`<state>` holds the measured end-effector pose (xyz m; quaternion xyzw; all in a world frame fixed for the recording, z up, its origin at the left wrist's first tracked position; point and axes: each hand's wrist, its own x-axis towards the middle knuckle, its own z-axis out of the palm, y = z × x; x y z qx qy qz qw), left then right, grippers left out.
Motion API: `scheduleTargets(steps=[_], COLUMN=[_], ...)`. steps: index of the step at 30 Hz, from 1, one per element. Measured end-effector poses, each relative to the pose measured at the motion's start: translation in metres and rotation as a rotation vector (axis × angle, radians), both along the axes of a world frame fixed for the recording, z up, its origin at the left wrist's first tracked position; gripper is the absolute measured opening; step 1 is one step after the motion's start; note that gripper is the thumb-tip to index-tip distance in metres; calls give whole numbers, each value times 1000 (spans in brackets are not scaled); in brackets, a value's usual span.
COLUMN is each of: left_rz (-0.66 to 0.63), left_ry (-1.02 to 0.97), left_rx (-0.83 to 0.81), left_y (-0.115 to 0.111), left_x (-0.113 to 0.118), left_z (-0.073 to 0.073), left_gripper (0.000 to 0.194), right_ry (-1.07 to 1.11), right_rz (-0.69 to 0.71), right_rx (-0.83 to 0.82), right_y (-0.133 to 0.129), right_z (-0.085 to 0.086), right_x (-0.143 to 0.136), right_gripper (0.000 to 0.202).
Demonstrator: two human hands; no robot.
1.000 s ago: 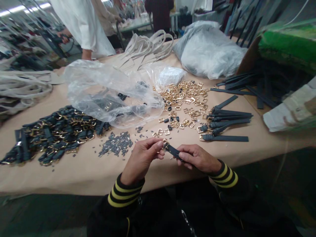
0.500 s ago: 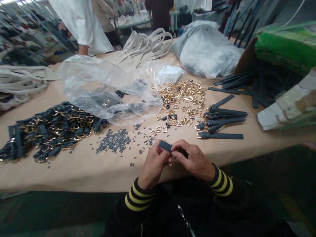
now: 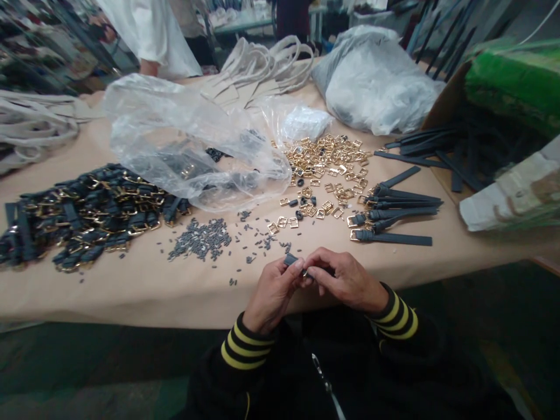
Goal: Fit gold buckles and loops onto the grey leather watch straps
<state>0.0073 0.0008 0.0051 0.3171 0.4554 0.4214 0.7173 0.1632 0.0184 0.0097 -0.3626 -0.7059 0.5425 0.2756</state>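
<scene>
Both hands are meeting at the table (image 3: 131,291) near edge, pinching one strap (image 3: 290,259). Left hand (image 3: 273,291) and right hand (image 3: 345,280) are both closed on it, fingertips touching. Strap is short, dark blue-grey, mostly hidden; visible end is pointing up-left, long axis running roughly left-right. Loose gold buckles (image 3: 326,163) are lying just beyond.

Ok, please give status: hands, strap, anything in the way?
Left hand and right hand pinch dark strap together. Loose buckles beyond, apart. Nothing blocks.
</scene>
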Motion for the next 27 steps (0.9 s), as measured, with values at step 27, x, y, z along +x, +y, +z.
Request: scheduleTargets(steps=[27], left_rz=[68], left_ry=[-7], left_rx=[-69], left_y=[-4], left_x=[0], left_z=[-6], left_gripper=[17], right_ry=[-40], right_rz=[-119], right_rx=[131], right_y=[-4], right_z=[-5], right_x=[-5], right_gripper=[13])
